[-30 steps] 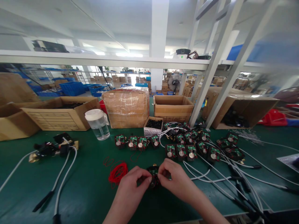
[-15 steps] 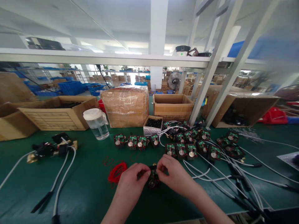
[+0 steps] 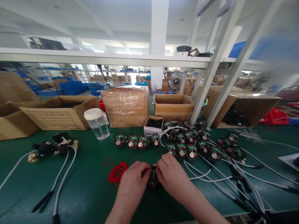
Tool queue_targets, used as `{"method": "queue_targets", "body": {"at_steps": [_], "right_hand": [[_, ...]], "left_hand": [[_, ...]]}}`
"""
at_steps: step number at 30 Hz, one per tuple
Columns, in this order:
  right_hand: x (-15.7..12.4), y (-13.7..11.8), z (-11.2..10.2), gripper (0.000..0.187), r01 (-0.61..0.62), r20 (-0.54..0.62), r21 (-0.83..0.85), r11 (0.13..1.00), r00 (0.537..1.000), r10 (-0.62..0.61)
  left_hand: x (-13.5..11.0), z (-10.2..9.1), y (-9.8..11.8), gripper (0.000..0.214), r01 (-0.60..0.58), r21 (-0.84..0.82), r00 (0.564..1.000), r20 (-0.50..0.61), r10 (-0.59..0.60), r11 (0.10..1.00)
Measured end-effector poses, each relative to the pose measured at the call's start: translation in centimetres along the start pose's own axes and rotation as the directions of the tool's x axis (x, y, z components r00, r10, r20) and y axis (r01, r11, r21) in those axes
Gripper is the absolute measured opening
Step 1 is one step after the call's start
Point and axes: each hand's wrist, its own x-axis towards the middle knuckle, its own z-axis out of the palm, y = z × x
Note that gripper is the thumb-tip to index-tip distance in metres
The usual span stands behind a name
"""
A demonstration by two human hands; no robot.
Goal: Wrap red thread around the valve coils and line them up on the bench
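Between my two hands, on the green table, lies a small dark unit with a green circuit board and a brass-coloured piece at its far end. My left hand is closed, thumb and forefinger pinching at the unit's upper left. From the other side my right hand pinches at its upper right edge. The fingers cover whatever small part lies between them. A loose bundle of red wire rests just left of my left hand. Similar circuit-board units stand in rows beyond my right hand.
White cables with black ends spread over the right side. At the left lie black-and-brass parts with cables. A lidded water jug, a small box of black parts and cardboard boxes line the back. A metal post rises at right.
My left hand has rolled inward, its fingers drawing closer around the unit's top. My right hand's fingers have closed up against the unit. The unit stays in about the same place.
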Motion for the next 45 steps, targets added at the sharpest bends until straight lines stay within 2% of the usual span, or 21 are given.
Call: {"method": "queue_targets", "body": {"at_steps": [6,12,18,21,26,33,37,45], "right_hand": [[0.1,-0.2,-0.1,0.011,0.04,-0.01,-0.123,0.992,0.999,-0.041],[0.1,-0.1,0.2,0.013,0.036,-0.008,-0.104,0.994,0.999,-0.037],[0.2,0.0,0.2,0.011,0.013,-0.013,-0.093,0.996,1.0,-0.014],[0.0,0.2,0.3,0.011,0.001,-0.017,-0.024,1.0,1.0,-0.002],[-0.4,0.8,0.9,0.018,-0.072,-0.049,0.161,0.984,0.996,0.081],[-0.6,1.1,1.6,0.024,-0.148,-0.069,0.387,0.91,0.98,0.189],[-0.9,1.2,2.1,0.025,-0.175,-0.056,0.492,0.853,0.971,0.232],[-1.4,2.2,2.3,0.012,-0.234,0.037,0.762,0.604,0.946,0.321]], "left_hand": [[0.0,0.1,0.1,0.016,0.023,0.027,1.0,-0.009,-0.023,0.999],[0.3,0.1,0.0,0.014,0.035,0.048,0.999,-0.018,-0.034,0.998],[0.3,-0.1,-0.8,0.02,0.029,-0.073,1.0,0.008,-0.029,0.997],[0.4,-0.3,-0.9,0.02,0.031,-0.13,0.999,0.041,-0.026,0.991],[1.0,-0.5,0.1,0.018,0.041,-0.11,0.997,0.067,-0.034,0.993],[2.1,0.0,0.8,0.019,0.011,-0.071,0.992,0.127,-0.002,0.997],[2.3,0.3,0.8,0.019,0.023,-0.066,0.993,0.113,-0.016,0.998],[2.2,0.2,1.1,0.014,0.042,-0.078,0.992,0.123,-0.032,0.996]]}}
